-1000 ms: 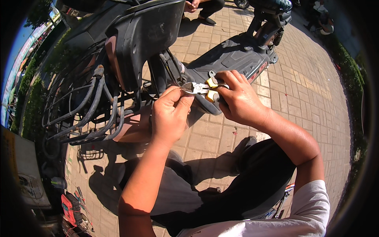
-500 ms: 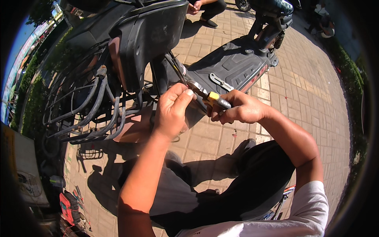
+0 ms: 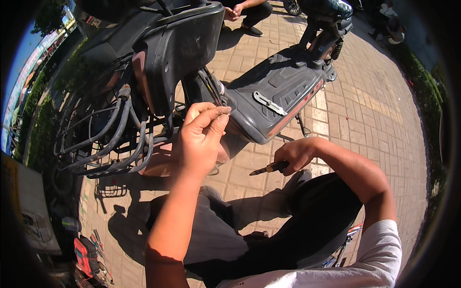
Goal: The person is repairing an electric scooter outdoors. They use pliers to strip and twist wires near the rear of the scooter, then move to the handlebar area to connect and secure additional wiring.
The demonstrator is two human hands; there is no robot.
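My left hand [image 3: 204, 132] is closed in a pinch in front of the electric scooter [image 3: 273, 86], beside its black front panel [image 3: 187, 45]. What sits between its thumb and forefinger is too small to make out. Thin wires [image 3: 210, 85] come down out of the scooter body just beyond those fingertips. Lower and to the right, my right hand [image 3: 297, 156] is wrapped round a pair of pliers [image 3: 267, 169]. Their dark jaws point left, over the paving and apart from the scooter. A flat slotted metal plate [image 3: 270, 103] lies on the scooter's footboard.
A black wire basket [image 3: 108, 134] juts out at the left. On the ground at lower left lies a red and black case [image 3: 86, 254] with leads beside it. Another person's hands [image 3: 234, 12] show at the top. My knees are bent close below my hands.
My right hand has drawn the pliers away from my left fingertips, down and to the right, and their jaws now point left. My left hand stays nearly in place, still pinched.
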